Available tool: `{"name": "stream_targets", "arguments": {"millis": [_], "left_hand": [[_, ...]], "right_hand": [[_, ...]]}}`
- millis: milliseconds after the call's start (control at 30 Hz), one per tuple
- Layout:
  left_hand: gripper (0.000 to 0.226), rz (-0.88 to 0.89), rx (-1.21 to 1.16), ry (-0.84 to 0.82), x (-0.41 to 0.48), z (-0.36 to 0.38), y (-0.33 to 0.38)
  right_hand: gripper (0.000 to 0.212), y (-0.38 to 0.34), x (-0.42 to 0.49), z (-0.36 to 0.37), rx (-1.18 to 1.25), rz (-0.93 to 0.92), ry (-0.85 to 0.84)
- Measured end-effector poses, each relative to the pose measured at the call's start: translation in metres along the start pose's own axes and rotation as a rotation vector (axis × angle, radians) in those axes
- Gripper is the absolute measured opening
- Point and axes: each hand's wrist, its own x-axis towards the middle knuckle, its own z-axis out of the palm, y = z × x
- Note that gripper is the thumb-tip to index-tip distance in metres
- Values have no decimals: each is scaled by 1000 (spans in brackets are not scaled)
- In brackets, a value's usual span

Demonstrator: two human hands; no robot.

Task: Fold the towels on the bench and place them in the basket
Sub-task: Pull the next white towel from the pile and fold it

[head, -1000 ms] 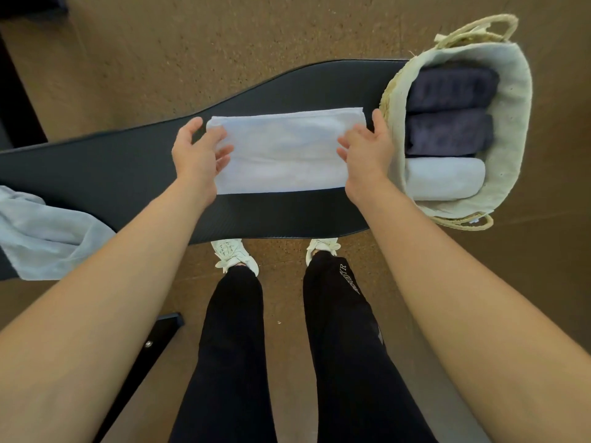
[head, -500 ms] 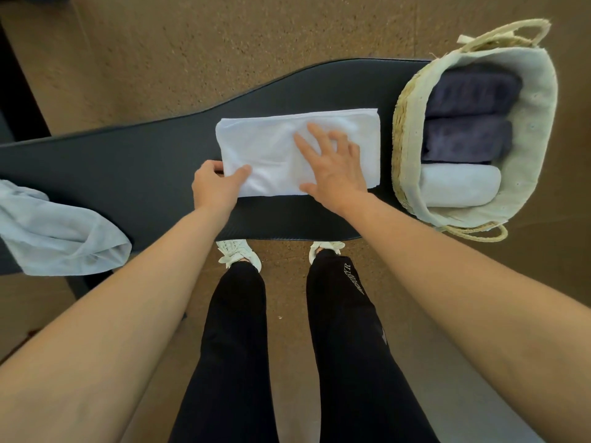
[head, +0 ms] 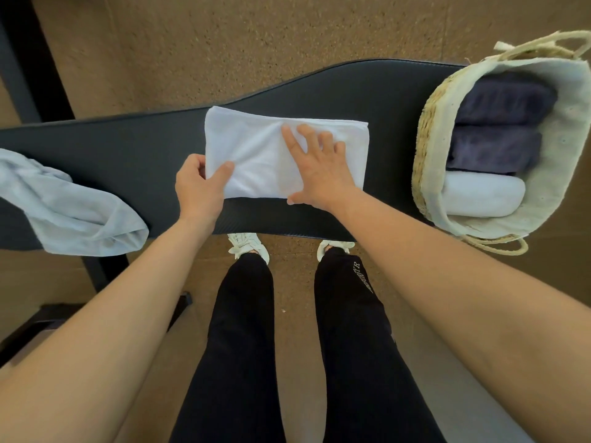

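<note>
A folded white towel lies flat on the dark counter as a long rectangle, and both hands are on it. The left hand pinches the towel's near left corner: its thumb lies on top of the cloth while the other fingers curl around the left edge, their tips hidden under or behind the fabric. The right hand rests palm down on the towel's right half, its fingers straight and spread apart, pointing away from the person toward the far edge; its thumb sticks out along the near edge of the towel, just where cloth meets counter. Between the left thumb and the right fingers the towel shows bare and smooth. Well to the right of the right fingers, a woven basket with a pale cloth lining stands at the end of the counter, apart from the towel. Inside it lie two dark towels side by side and, nearest the person, a rolled white towel. Well to the left of the left fingers, a crumpled pale blue towel drapes over the counter's near edge. Below the hands, the person's legs in black trousers and light shoes stand on a brown floor.
</note>
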Motion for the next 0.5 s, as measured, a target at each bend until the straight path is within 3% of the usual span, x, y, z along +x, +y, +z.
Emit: {"name": "stream_targets", "arguments": {"millis": [100, 267, 400, 500], "left_hand": [[21, 79, -23, -11, -10, -8, 8], [22, 222, -60, -105, -36, 10, 28], [24, 297, -5, -126, -59, 45, 35], [31, 275, 46, -124, -73, 78, 40]], "right_hand": [[112, -7, -2, 2, 203, -1, 31], [58, 14, -34, 5, 523, 301, 384], [63, 44, -58, 12, 661, 500, 286], [76, 56, -63, 17, 825, 469, 137]]}}
